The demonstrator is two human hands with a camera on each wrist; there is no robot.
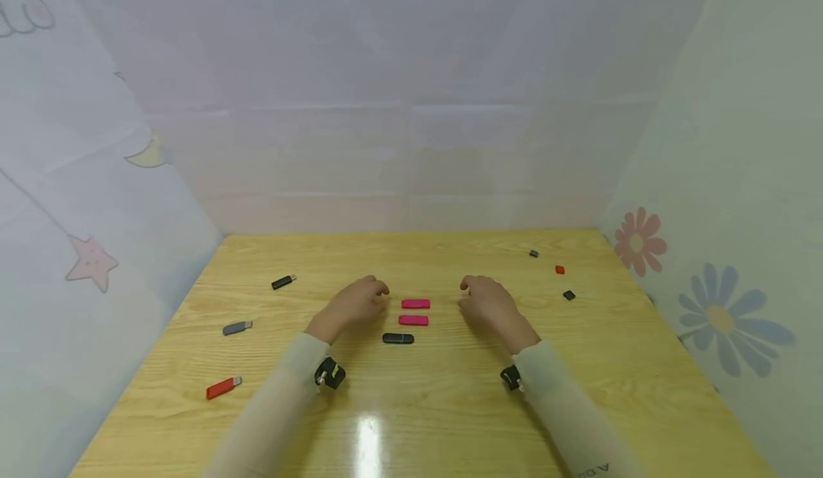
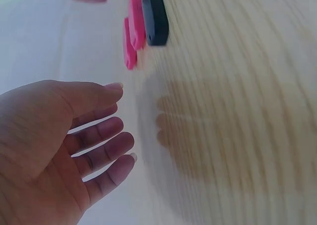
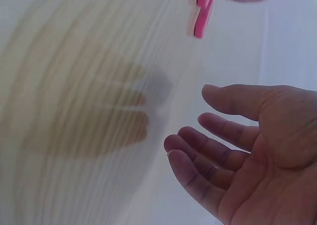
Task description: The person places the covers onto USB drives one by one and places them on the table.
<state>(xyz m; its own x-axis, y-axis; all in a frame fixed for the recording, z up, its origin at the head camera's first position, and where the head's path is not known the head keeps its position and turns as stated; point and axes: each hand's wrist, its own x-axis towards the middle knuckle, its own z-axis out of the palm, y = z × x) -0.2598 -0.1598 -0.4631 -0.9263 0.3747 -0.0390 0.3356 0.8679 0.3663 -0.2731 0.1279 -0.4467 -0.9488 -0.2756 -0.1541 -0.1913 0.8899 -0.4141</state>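
Note:
Two pink USB sticks (image 1: 415, 304) lie one in front of the other mid-table, with a black stick (image 1: 398, 338) just nearer. To their left the left hand (image 1: 356, 301) hovers, holding nothing; in the left wrist view that hand (image 2: 74, 140) has relaxed, slightly bent fingers, the black stick (image 2: 155, 19) and pink sticks (image 2: 136, 22) beyond it. On the other side is the empty right hand (image 1: 490, 306). Its fingers are loosely bent in the right wrist view, where the hand (image 3: 247, 145) is apart from the pink sticks (image 3: 202, 22).
At the left of the wooden table (image 1: 424, 421) lie a black stick (image 1: 281, 282), a grey stick (image 1: 236, 328) and a red stick (image 1: 221, 388). Small grey (image 1: 534, 254), red (image 1: 560, 269) and black (image 1: 569, 295) pieces lie at the right. Patterned sheets surround the table.

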